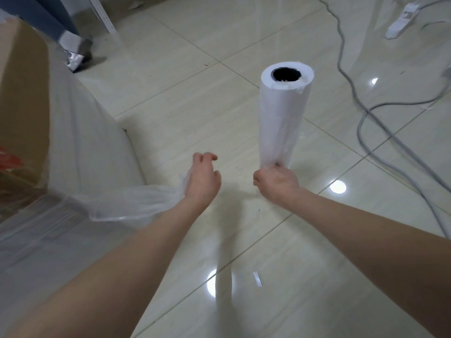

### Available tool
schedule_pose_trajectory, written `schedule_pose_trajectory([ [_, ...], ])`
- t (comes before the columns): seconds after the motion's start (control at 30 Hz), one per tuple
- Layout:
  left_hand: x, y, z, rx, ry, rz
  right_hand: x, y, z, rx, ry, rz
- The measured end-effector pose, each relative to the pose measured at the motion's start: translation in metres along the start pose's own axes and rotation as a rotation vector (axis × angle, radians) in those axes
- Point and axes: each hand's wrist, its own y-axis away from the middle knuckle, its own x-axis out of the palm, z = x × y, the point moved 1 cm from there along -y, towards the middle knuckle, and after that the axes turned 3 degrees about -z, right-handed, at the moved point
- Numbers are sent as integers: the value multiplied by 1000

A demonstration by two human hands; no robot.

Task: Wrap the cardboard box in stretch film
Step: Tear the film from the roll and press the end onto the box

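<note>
The cardboard box [22, 93] stands at the left edge, its side and lower part covered in clear stretch film [80, 147]. A gathered tail of that film [136, 203] runs from the box to my left hand [203, 181], where it bunches under the palm. The fingers there are loosely curled, and the thumb is hidden. My right hand [275, 181] grips the bottom end of the white film roll [283, 111] and holds it upright over the floor. The roll's dark hollow core faces the camera.
Glossy tiled floor [170, 106] lies all around. Grey cables [380, 123] snake across the right side. Another person's leg and shoe [75, 50] stand at the top left beside a metal post [102, 18]. A white object [400, 20] lies at the top right.
</note>
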Motion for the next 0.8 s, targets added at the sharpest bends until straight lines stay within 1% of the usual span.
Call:
schedule_pose_trajectory([
  [0.03,-2,3,-8,177,-71,-22,0,0,0,3,2,3],
  [0.07,-2,6,-16,323,-116,8,1,0,-1,6,5,3],
  [0.1,1,11,-24,413,-159,74,1,0,-1,9,8,0],
  [0.13,10,13,-28,447,-197,170,1,-1,-1,11,9,-4],
  [0.17,21,14,-29,423,-221,274,1,-1,-1,9,8,-11],
  [0.2,31,14,-30,369,-194,364,0,-1,0,4,7,-14],
  [0.23,40,13,-32,310,-113,418,0,-1,0,1,7,-15],
  [0.27,45,10,-32,267,-17,427,1,-1,-1,-1,6,-12],
  [0.3,47,7,-33,244,37,401,2,-1,-2,-4,7,-10],
  [0.4,43,3,-32,254,-5,325,4,-2,-4,-5,6,-15],
  [0.6,31,10,-24,418,-78,283,7,2,-1,18,29,-72],
  [0.73,25,14,-8,507,-83,273,8,2,10,62,24,-46],
  [0.8,22,18,0,582,-88,249,8,1,14,89,18,-46],
])
